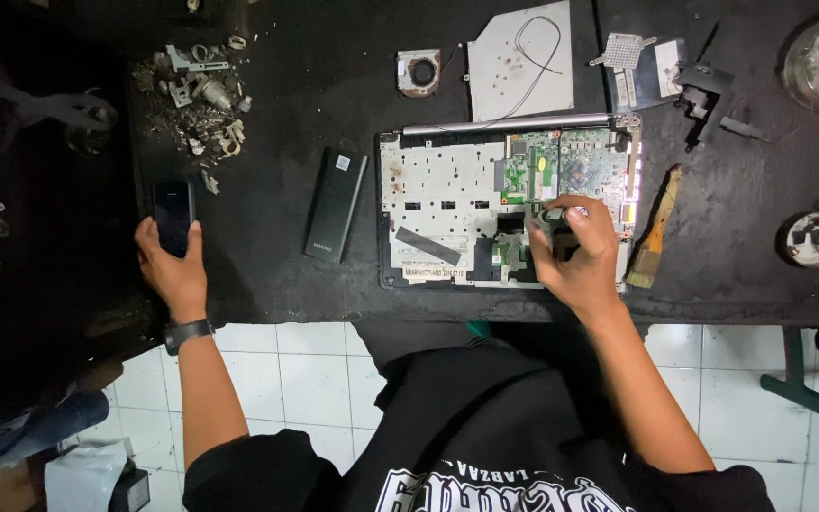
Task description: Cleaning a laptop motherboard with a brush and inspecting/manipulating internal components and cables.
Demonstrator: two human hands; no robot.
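L hand (174,265) on phone (172,216), R hand (575,251) in laptop (447,204)

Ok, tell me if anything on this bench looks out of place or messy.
A heap of loose metal scraps and screws lies scattered at the bench's far left corner, beyond the phone in the left hand. A thin cable trails across the removed cover plate.

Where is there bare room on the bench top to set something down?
Bare patches: between the phone and the black battery pack, and between the brush and the round dish. Crowded: the scrap pile and the opened laptop under the right hand.
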